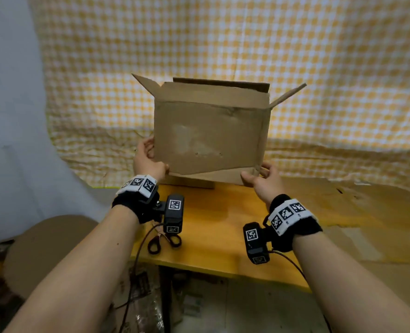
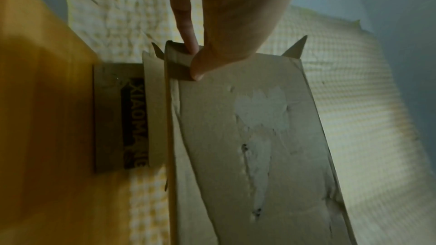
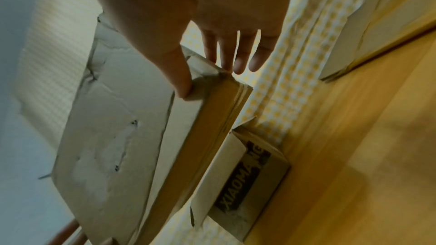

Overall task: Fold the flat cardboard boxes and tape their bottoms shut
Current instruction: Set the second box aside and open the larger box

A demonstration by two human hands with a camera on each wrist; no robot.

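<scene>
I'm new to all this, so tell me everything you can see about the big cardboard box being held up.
The cardboard box is plain brown, worn and creased, with pale scuffs where a label was torn off. It is opened into shape, upright, its top flaps splayed outward. It is held above the wooden table; the left hand and right hand grip its lower corners.

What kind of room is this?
Probably a home packing corner: a wooden table with scissors, a cardboard box held up, flat cardboard and a checked cloth behind.

**Obscured items**

Cardboard box (image 1: 211, 131): underside and interior not visible. Left hand (image 1: 148, 159) fingers concealed behind its corner. Scissors (image 1: 164, 240) blades covered by wrist camera (image 1: 174, 213). Printed lettering on smaller box (image 3: 247, 180) partly torn, unreadable.
</scene>
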